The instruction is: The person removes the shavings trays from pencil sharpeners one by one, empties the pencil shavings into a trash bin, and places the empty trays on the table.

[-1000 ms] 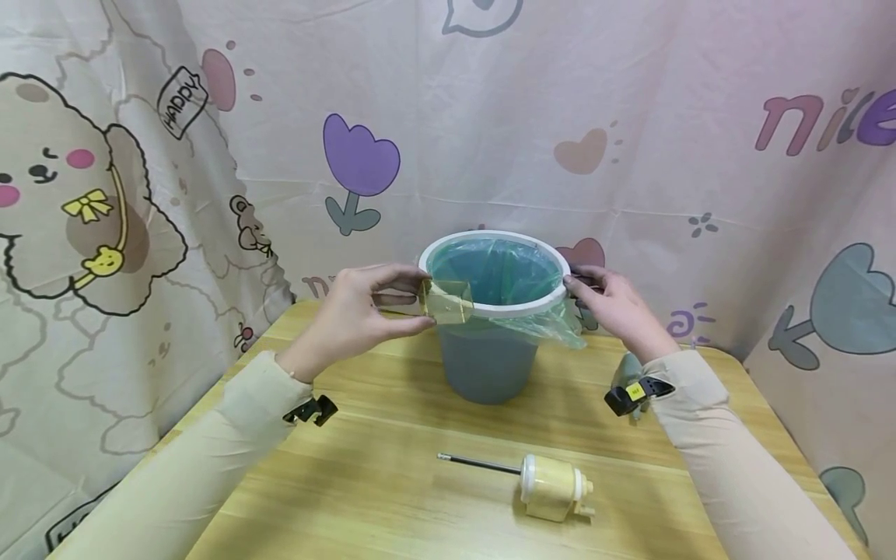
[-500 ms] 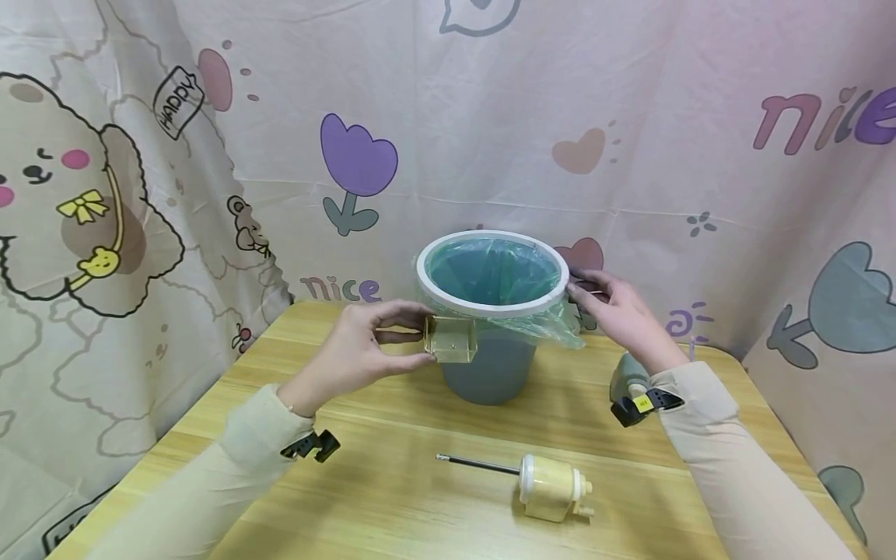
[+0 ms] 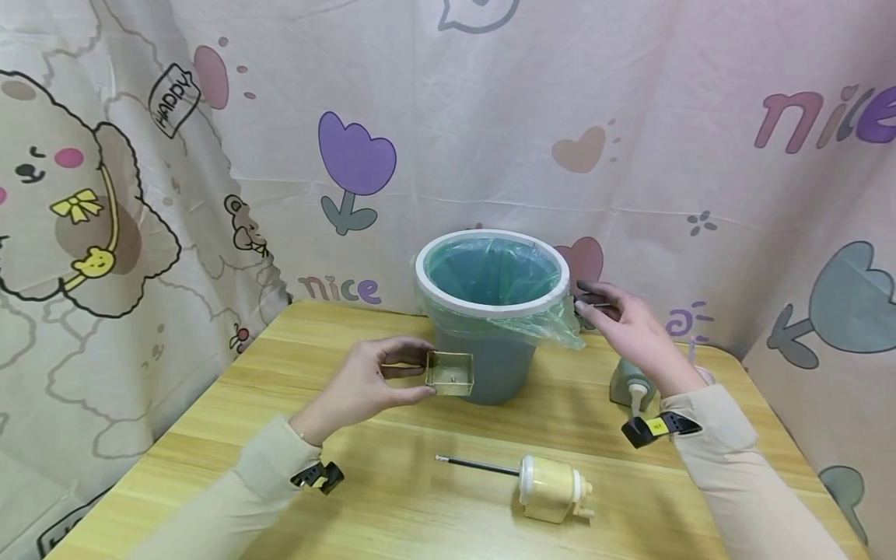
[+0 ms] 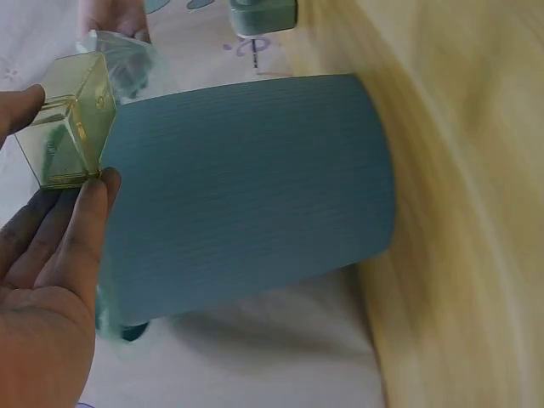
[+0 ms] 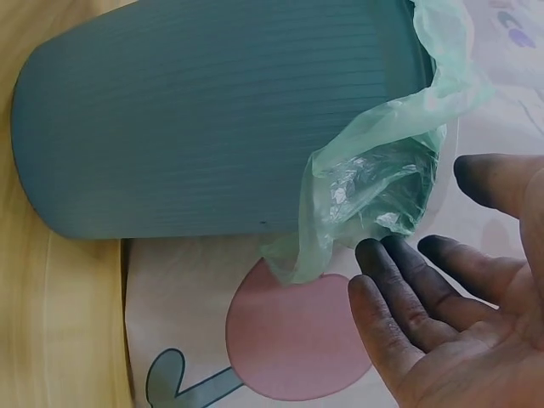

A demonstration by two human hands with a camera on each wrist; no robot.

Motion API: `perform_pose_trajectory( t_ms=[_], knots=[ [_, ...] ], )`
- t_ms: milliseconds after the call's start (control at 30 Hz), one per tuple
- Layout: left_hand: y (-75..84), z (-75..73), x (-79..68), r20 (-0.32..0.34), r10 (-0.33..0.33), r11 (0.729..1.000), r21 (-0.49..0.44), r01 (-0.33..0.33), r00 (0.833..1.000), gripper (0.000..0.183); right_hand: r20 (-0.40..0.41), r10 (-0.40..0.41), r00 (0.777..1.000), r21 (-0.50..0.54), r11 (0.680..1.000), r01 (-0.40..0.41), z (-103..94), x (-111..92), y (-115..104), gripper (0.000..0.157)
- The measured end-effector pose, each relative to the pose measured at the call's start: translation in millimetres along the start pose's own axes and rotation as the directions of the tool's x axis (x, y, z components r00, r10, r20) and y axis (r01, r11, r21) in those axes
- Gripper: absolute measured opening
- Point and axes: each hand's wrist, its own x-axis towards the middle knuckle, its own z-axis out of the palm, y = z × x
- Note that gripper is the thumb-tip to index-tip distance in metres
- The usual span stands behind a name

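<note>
My left hand (image 3: 381,377) pinches a small see-through yellowish plastic box (image 3: 450,374) between thumb and fingers, in front of the bin. In the left wrist view the box (image 4: 72,119) stands out past the fingertips. A blue-grey trash bin (image 3: 483,365) with a white rim carries a green plastic liner bag (image 3: 539,327) folded over its edge. My right hand (image 3: 623,319) is just right of the bin rim, its fingers loosely bent and holding nothing. Dark smudges cover its fingertips (image 5: 374,255), close beside the hanging bag edge in the right wrist view.
A cream crank pencil sharpener (image 3: 549,488) lies on the wooden table (image 3: 336,513), a black pencil (image 3: 483,465) sticking out of it. Near my right wrist stands a grey-green object (image 3: 626,381) with a pale spout. A printed curtain (image 3: 476,117) hangs behind.
My left hand has lowered the box from beside the bin rim to in front of the bin's side, its open top now facing me. My right hand has come off the rim, slightly right and down.
</note>
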Motion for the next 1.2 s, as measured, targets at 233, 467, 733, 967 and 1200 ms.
perform_pose_trajectory(
  t_ms=[233,467,733,967,1200],
  knots=[
    [-19.9,9.2,-1.0,0.036,-0.058,0.996,-0.065,0.061,0.998,0.053,0.016,-0.012,1.000,-0.006,1.000,0.012,1.0,-9,7,0.060],
    [-45.1,19.0,-0.5,0.069,-0.086,0.993,-0.075,0.091,0.994,0.053,0.023,-0.032,0.999,-0.007,0.999,0.033,3.7,-14,16,0.058],
    [-68.6,29.5,3.6,0.180,-0.144,0.984,-0.074,0.159,0.973,0.055,0.040,0.001,0.999,-0.034,0.999,0.001,5.0,-20,24,0.060],
    [-76.5,39.5,3.3,0.257,-0.154,0.985,-0.041,0.170,0.954,0.054,0.055,0.011,0.998,-0.020,1.000,-0.009,7.6,-22,30,0.059],
    [-79.8,50.1,2.7,0.282,-0.160,0.987,0.040,0.155,0.946,0.054,0.078,-0.003,0.997,0.001,1.000,0.003,9.2,-25,34,0.058]
  ],
)
